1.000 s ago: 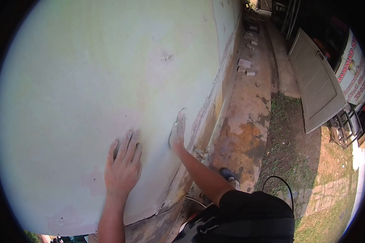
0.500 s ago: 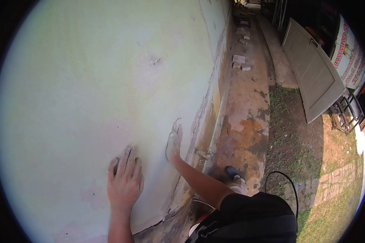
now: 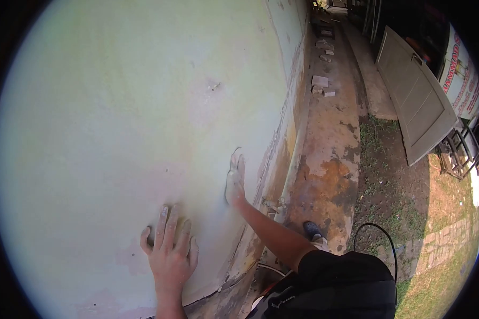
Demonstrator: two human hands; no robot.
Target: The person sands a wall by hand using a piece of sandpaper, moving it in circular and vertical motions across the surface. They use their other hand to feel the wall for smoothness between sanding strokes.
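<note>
A pale green wall (image 3: 106,133) with white and pinkish patches fills the left and middle of the head view. My left hand (image 3: 170,250) lies against it, fingers spread and dusty, holding nothing. Further right and higher, my right hand (image 3: 236,181) presses flat on the wall, its fingers close together and whitened with dust. Past its fingertips shows the curled edge of a thin sheet (image 3: 238,149), which looks like sandpaper; most of it is hidden under the hand.
A tap (image 3: 274,204) sticks out low on the wall. Along the stained concrete path (image 3: 324,138) lie several broken blocks (image 3: 320,81). A door panel (image 3: 415,95) leans at the right, near metal frames (image 3: 457,151). A black hose (image 3: 391,239) loops beside me.
My right hand has slid a little up the wall. My left hand has shifted slightly lower, its fingers now wider apart. The whole view has shifted slightly.
</note>
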